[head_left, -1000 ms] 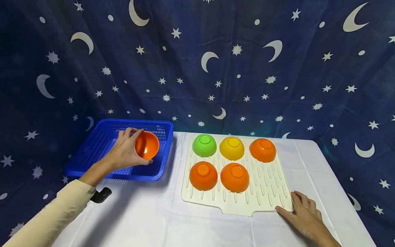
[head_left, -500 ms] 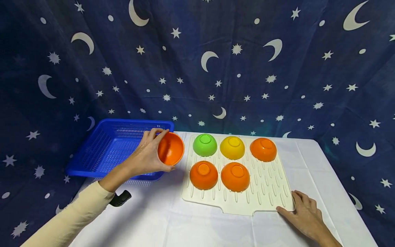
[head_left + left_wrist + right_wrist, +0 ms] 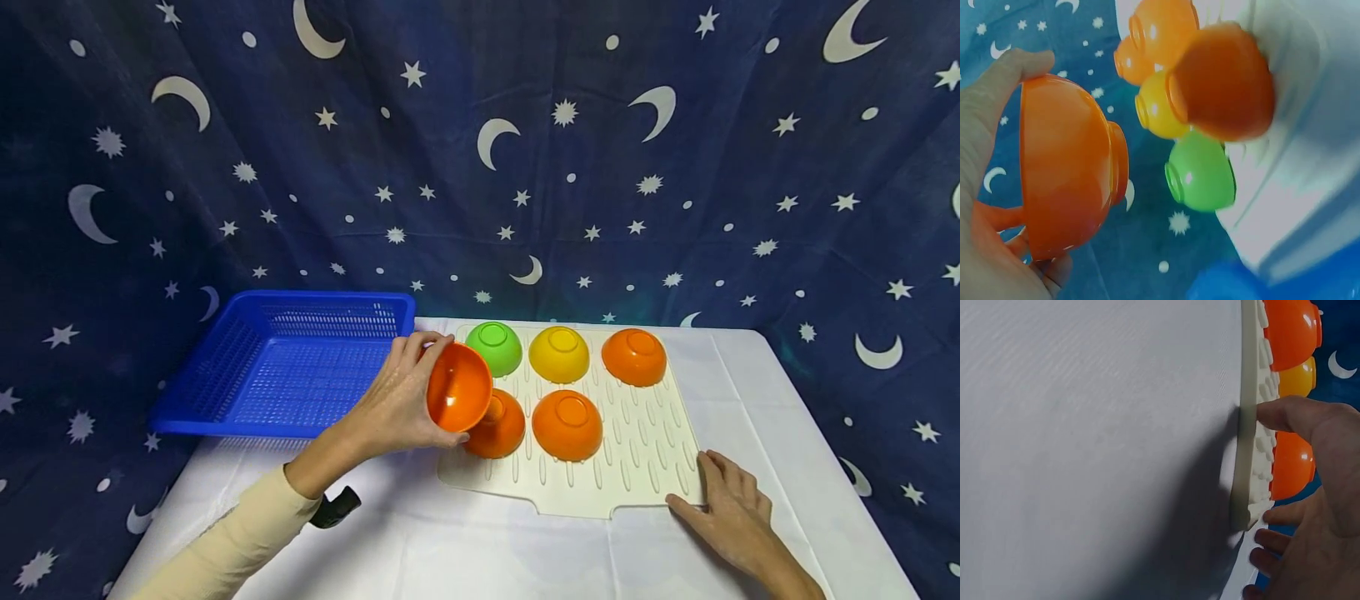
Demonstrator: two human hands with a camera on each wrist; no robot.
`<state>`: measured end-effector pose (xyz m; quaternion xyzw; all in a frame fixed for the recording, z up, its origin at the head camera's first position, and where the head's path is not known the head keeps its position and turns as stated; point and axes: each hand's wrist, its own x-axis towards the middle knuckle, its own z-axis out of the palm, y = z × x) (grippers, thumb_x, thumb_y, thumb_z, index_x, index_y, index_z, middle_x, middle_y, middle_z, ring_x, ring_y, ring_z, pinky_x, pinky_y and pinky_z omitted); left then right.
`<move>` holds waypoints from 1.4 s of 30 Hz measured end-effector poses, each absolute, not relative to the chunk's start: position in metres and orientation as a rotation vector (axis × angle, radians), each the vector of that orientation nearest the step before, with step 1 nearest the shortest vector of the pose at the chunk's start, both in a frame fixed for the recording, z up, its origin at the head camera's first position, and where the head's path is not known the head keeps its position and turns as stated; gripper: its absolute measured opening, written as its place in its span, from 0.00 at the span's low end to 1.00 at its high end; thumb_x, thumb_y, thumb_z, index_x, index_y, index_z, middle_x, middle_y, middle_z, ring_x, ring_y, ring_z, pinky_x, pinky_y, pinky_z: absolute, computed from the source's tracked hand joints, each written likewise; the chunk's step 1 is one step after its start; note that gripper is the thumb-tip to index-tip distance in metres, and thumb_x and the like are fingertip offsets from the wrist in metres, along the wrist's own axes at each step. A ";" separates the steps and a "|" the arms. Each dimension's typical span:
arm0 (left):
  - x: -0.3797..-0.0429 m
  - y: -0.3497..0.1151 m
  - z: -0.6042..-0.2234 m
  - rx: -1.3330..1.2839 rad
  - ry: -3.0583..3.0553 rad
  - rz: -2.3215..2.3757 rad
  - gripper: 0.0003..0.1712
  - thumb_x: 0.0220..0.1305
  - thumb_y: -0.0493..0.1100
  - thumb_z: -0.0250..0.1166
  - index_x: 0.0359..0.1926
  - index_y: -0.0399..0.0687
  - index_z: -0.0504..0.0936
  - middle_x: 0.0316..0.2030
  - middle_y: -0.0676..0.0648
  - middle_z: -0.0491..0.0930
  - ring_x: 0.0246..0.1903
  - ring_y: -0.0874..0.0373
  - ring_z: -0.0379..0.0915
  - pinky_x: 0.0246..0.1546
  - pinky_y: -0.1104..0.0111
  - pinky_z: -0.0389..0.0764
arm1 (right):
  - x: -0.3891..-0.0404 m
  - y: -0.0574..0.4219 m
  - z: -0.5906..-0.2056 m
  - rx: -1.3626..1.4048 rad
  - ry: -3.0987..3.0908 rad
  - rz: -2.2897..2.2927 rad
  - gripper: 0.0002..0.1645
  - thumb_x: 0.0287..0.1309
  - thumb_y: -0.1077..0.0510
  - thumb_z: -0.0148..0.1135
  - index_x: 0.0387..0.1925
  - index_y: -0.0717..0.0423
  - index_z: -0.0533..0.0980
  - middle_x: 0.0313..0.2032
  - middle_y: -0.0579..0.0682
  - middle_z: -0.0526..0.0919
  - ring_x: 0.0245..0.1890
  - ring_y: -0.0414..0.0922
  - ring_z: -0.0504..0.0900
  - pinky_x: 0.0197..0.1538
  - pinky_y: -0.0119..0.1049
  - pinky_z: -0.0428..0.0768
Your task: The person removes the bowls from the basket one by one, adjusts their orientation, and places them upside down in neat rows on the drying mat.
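My left hand (image 3: 405,400) grips an orange bowl (image 3: 459,388) by its rim, thumb and fingers on opposite sides. The bowl is tilted, its inside facing right in the head view, over the left edge of a cream draining board (image 3: 637,467). On the board, upside down, sit a green bowl (image 3: 494,348), a yellow bowl (image 3: 558,354) and several orange bowls (image 3: 567,425). The held bowl partly covers the front-left orange bowl (image 3: 504,429). My right hand (image 3: 731,512) holds the board's front right corner, thumb at the front edge and fingers along the side.
A blue plastic basket (image 3: 281,429) with mesh walls stands at the left of the white-covered table (image 3: 450,550). Behind it all hangs a dark blue cloth (image 3: 450,167) with moons and stars.
My left hand has carried the orange bowl out of the blue basket, rightward to the board's left edge. The right hand has stayed at the board's corner.
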<state>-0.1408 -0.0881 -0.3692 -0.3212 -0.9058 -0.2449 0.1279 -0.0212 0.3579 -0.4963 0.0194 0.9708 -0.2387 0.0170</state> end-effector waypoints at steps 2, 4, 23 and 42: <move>-0.137 -0.080 -0.374 -0.944 -2.632 -0.689 0.67 0.28 0.64 0.84 0.69 0.38 0.69 0.61 0.41 0.66 0.54 0.45 0.62 0.50 0.52 0.76 | -0.022 0.353 -0.495 0.032 3.026 -0.768 0.53 0.63 0.36 0.64 0.70 0.73 0.59 0.68 0.75 0.52 0.64 0.74 0.49 0.55 0.73 0.48; -0.133 -0.072 -0.380 -0.957 -2.630 -0.669 0.67 0.28 0.66 0.83 0.68 0.37 0.69 0.61 0.42 0.66 0.55 0.46 0.62 0.52 0.51 0.76 | -0.022 0.344 -0.493 -0.008 3.030 -0.826 0.48 0.64 0.38 0.65 0.68 0.70 0.63 0.68 0.74 0.54 0.64 0.73 0.50 0.55 0.73 0.46; -0.109 -0.011 -0.418 -0.976 -2.599 -0.734 0.66 0.28 0.67 0.83 0.69 0.43 0.68 0.62 0.44 0.65 0.54 0.48 0.61 0.52 0.57 0.73 | -0.019 0.227 -0.459 -0.178 2.255 -1.851 0.33 0.73 0.59 0.59 0.74 0.56 0.61 0.66 0.59 0.68 0.58 0.56 0.77 0.56 0.35 0.78; -0.102 0.052 -0.428 -1.063 -2.587 -0.844 0.65 0.47 0.65 0.79 0.76 0.37 0.58 0.67 0.40 0.58 0.61 0.51 0.62 0.59 0.67 0.72 | -0.021 0.244 -0.454 -0.022 1.709 -2.410 0.41 0.78 0.63 0.45 0.78 0.64 0.35 0.66 0.63 0.65 0.55 0.49 0.81 0.59 0.43 0.77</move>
